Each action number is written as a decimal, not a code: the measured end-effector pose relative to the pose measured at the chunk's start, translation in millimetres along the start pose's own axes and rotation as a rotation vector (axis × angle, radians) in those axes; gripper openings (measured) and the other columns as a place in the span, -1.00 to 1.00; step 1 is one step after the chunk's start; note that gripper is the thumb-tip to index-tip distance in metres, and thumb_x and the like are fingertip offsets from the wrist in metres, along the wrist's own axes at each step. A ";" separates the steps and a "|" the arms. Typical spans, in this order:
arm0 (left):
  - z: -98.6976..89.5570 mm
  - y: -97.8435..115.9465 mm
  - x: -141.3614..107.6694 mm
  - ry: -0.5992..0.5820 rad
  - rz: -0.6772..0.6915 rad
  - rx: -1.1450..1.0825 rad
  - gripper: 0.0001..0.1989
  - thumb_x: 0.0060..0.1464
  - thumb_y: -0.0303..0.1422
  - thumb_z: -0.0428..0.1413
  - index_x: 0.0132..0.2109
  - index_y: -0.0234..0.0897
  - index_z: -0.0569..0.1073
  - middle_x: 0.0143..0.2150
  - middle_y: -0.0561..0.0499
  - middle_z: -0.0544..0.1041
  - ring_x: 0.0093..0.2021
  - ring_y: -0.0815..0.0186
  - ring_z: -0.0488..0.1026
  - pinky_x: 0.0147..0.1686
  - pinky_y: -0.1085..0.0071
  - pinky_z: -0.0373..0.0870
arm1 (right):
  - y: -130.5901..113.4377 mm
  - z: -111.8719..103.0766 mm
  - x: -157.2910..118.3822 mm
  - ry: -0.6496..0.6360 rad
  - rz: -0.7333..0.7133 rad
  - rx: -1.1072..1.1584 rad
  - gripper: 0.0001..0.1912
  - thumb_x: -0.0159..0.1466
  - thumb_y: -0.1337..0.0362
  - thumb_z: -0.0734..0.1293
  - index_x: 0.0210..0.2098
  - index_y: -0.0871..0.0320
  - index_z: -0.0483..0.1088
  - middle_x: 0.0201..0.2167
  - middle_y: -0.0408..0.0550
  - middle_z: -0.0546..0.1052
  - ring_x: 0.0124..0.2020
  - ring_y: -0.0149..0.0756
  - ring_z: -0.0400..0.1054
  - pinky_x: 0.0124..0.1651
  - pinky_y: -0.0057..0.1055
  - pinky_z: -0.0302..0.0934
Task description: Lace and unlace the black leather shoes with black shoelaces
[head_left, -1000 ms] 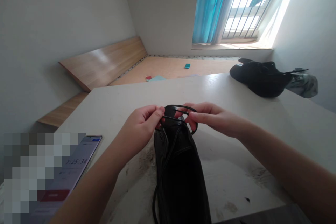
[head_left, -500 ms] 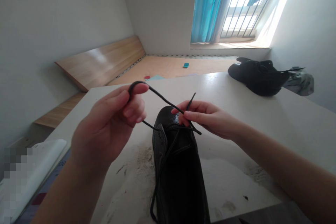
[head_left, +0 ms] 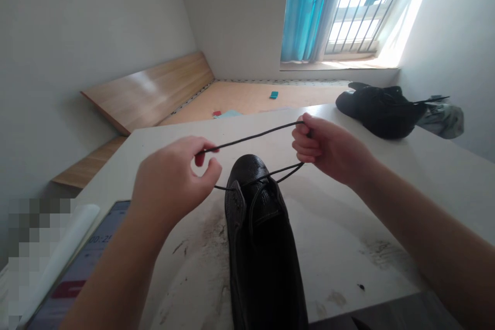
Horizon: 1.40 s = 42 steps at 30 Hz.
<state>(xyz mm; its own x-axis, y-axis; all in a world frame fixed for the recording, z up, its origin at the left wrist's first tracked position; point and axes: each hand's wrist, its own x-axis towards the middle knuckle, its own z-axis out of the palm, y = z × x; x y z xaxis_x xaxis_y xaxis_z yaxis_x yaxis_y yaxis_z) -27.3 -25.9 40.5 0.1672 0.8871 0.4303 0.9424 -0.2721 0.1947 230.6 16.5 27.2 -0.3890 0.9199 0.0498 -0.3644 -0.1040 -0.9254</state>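
A black leather shoe (head_left: 266, 252) stands upright on the white table, toe pointing away from me. Its black shoelace (head_left: 251, 137) is stretched between my two hands above the toe. My left hand (head_left: 176, 172) is left of the toe with its fingers curled round the lace and its thumb held apart; the stretch of lace behind it is hidden. To the right, my right hand (head_left: 323, 144) closes in a fist on the lace, and two more strands lead from it down to the eyelets. Neither hand touches the shoe body.
A second black shoe (head_left: 381, 111) lies at the table's far right, beside a crumpled clear bag (head_left: 443, 118). A phone or tablet (head_left: 81, 263) with a lit screen is at the left edge. Dark grey sheet material (head_left: 390, 314) shows at the near edge of the white table (head_left: 340, 247).
My right hand has moved up and to the right, pulling the lace out with it. My left hand has turned over and shifted slightly right. The lace is now straighter and the shoe stays put.
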 end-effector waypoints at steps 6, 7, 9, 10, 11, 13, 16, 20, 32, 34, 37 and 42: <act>6.1 -12.1 1.8 -0.771 -0.045 -0.360 -0.54 0.16 -0.01 -0.03 -0.50 -0.20 0.48 -0.60 0.08 0.33 -0.55 0.30 0.25 -0.53 0.40 0.06 | 15.7 4.6 0.7 -0.062 0.009 -0.209 -0.58 0.33 0.15 0.31 -0.56 0.17 0.13 -0.62 -0.26 0.11 -0.60 -0.52 -0.06 -0.54 -0.53 0.00; 6.3 -13.2 2.1 -0.733 -0.068 -0.430 -0.55 0.15 -0.01 -0.01 -0.51 -0.20 0.45 -0.60 0.09 0.30 -0.54 0.31 0.22 -0.52 0.40 0.06 | 16.4 5.3 0.6 -0.069 0.008 -0.211 -0.58 0.33 0.13 0.31 -0.56 0.17 0.14 -0.61 -0.25 0.13 -0.60 -0.52 -0.02 -0.52 -0.52 0.05; 5.2 -13.7 3.2 -0.555 -0.137 -0.582 -0.57 0.14 -0.03 0.05 -0.55 -0.21 0.35 -0.57 0.10 0.25 -0.51 0.32 0.19 -0.48 0.39 0.11 | 15.3 5.0 0.4 -0.068 0.009 -0.180 -0.61 0.34 0.13 0.29 -0.54 0.17 0.17 -0.58 -0.24 0.17 -0.59 -0.52 0.04 -0.49 -0.51 0.11; 3.8 -12.9 3.6 -0.443 -0.161 -0.685 -0.57 0.14 -0.06 0.07 -0.57 -0.22 0.32 -0.55 0.10 0.26 -0.48 0.32 0.22 -0.43 0.39 0.18 | 13.9 4.3 0.5 -0.062 0.015 -0.150 -0.63 0.35 0.13 0.28 -0.52 0.18 0.19 -0.57 -0.24 0.17 -0.59 -0.52 0.04 -0.51 -0.52 0.09; 2.0 -11.4 3.8 -0.336 -0.173 -0.810 -0.59 0.14 -0.10 0.09 -0.57 -0.22 0.31 -0.53 0.08 0.29 -0.41 0.31 0.28 -0.33 0.38 0.25 | 12.3 3.4 0.7 -0.055 0.025 -0.120 -0.65 0.35 0.14 0.27 -0.50 0.18 0.20 -0.57 -0.24 0.17 -0.59 -0.53 0.03 -0.53 -0.54 0.03; -2.9 -6.7 3.1 -0.170 -0.182 -1.102 -0.64 0.16 -0.19 0.10 -0.56 -0.21 0.37 -0.49 0.06 0.31 -0.21 0.26 0.39 -0.08 0.35 0.33 | 10.0 1.9 1.0 -0.050 0.039 -0.087 -0.67 0.35 0.15 0.27 -0.48 0.19 0.22 -0.56 -0.24 0.16 -0.59 -0.55 -0.01 -0.57 -0.55 -0.10; -12.2 1.0 -0.1 -0.103 -0.256 -1.501 -0.63 0.20 -0.24 0.08 -0.57 -0.20 0.36 -0.48 0.04 0.35 -0.05 0.19 0.46 0.00 0.22 0.42 | 11.0 2.7 0.4 -0.078 0.016 -0.218 -0.64 0.34 0.11 0.27 -0.49 0.20 0.21 -0.54 -0.23 0.18 -0.58 -0.56 -0.03 -0.56 -0.53 -0.16; -22.7 3.0 -4.0 -0.294 -0.214 -1.757 -0.62 0.19 -0.20 0.13 -0.55 -0.18 0.29 -0.62 0.14 0.31 -0.59 0.37 0.42 -0.49 0.37 0.52 | 17.1 7.0 -3.2 -0.244 -0.027 -0.733 -0.65 0.30 0.01 0.30 -0.34 0.20 0.35 -0.47 -0.17 0.32 -0.50 -0.50 0.08 -0.48 -0.51 -0.02; 2.0 3.9 0.3 -0.269 -0.017 -0.335 -0.76 0.19 -0.15 0.01 -0.23 -0.17 0.48 -0.41 0.03 0.54 -0.40 0.23 0.42 -0.44 0.37 0.17 | -0.6 -2.5 -5.9 -0.413 0.183 -1.009 -0.59 0.27 -0.07 0.31 -0.11 0.14 0.35 -0.65 -0.33 0.18 -0.63 -0.53 -0.08 -0.63 -0.56 -0.12; 6.0 5.1 -0.1 -0.463 0.017 -0.255 -0.70 0.21 -0.13 -0.06 -0.29 -0.17 0.47 -0.46 0.05 0.53 -0.42 0.21 0.42 -0.44 0.37 0.14 | 0.2 -3.0 -4.2 -0.377 0.160 -1.045 -0.63 0.27 -0.03 0.32 -0.22 0.17 0.40 -0.64 -0.29 0.20 -0.62 -0.53 -0.06 -0.62 -0.54 -0.12; 5.5 5.8 -0.4 -0.500 0.016 -0.205 -0.69 0.18 -0.11 -0.07 -0.35 -0.17 0.43 -0.46 0.06 0.52 -0.42 0.21 0.40 -0.45 0.37 0.11 | 3.2 -4.8 -1.4 -0.380 0.100 -1.145 -0.63 0.28 -0.01 0.30 -0.38 0.20 0.42 -0.57 -0.21 0.27 -0.55 -0.51 0.03 -0.53 -0.51 -0.06; 1.3 3.6 0.3 -0.487 0.001 -0.217 -0.82 0.05 -0.26 -0.02 -0.29 -0.15 0.46 -0.44 0.08 0.51 -0.43 0.23 0.38 -0.44 0.37 0.15 | 5.2 -8.4 0.8 -0.348 0.083 -1.235 -0.59 0.27 -0.05 0.29 -0.37 0.20 0.46 -0.56 -0.19 0.27 -0.51 -0.47 0.06 -0.47 -0.46 -0.04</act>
<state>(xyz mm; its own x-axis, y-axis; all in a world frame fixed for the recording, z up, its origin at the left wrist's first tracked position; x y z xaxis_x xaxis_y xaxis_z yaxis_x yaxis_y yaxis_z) -23.4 -26.1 40.2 0.3318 0.9432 -0.0188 0.8693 -0.2979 0.3944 235.5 19.9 19.3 -0.6401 0.7615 -0.1021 0.6203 0.4339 -0.6534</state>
